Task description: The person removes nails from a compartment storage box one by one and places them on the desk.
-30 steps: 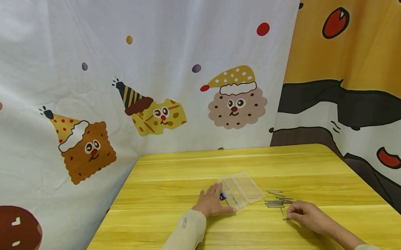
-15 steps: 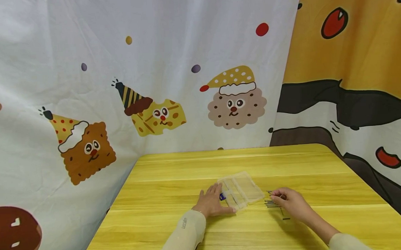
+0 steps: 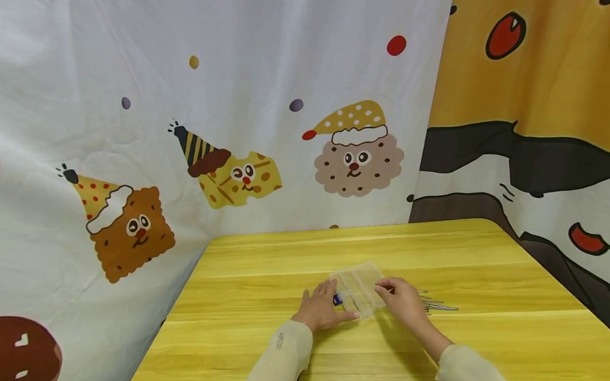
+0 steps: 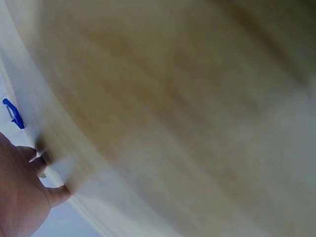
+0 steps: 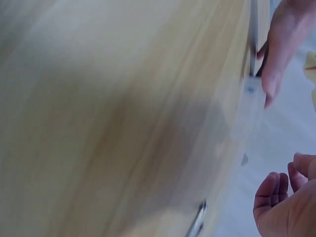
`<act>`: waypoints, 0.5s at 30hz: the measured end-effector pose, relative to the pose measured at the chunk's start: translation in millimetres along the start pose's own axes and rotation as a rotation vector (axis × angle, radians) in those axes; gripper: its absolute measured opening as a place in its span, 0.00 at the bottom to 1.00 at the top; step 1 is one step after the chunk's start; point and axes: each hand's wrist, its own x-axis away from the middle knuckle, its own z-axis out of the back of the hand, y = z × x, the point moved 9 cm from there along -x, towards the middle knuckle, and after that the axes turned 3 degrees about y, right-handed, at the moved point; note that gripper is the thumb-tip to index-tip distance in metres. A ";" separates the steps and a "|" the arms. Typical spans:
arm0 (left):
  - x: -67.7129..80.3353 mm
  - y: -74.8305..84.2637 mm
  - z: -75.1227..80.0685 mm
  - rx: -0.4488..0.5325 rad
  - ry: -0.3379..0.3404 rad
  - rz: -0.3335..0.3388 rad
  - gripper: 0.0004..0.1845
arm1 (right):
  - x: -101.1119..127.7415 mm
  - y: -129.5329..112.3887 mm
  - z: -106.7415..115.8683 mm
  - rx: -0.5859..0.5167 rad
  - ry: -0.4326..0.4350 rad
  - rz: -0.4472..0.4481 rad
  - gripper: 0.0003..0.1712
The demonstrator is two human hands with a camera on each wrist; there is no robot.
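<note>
A clear plastic compartment box (image 3: 366, 284) lies opened out flat on the wooden table. My left hand (image 3: 317, 310) rests against its left side, fingers spread and thumb along the front edge. Beside those fingers is a small blue piece (image 3: 337, 299) on the box. Over the box's right part hovers my right hand (image 3: 403, 301), its thumb and fingertips pinching a nail that is mostly hidden. Several metal nails (image 3: 440, 307) lie loose to the right, partly covered by the right hand and wrist. In the right wrist view, a few nails (image 5: 198, 219) show below the hand.
The wooden table (image 3: 267, 266) has a rounded far corner and ends at a printed cloth backdrop (image 3: 249, 79). Both forearms come in from the front edge in light sleeves (image 3: 277, 356).
My right hand has gone from the near nail up to the nail pile, then left over the box. The left hand stays at the box's side.
</note>
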 end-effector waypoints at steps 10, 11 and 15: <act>0.9 -2.4 0.2 -0.010 0.016 0.002 0.60 | 4.8 -12.9 -41.9 -0.046 0.011 -0.006 0.06; 1.1 -2.5 0.3 -0.011 0.018 0.001 0.60 | 5.5 -13.6 -44.3 -0.049 0.010 -0.007 0.06; 1.5 -2.7 0.3 -0.013 0.019 -0.003 0.60 | 8.8 -15.3 -49.3 -0.053 0.006 -0.021 0.06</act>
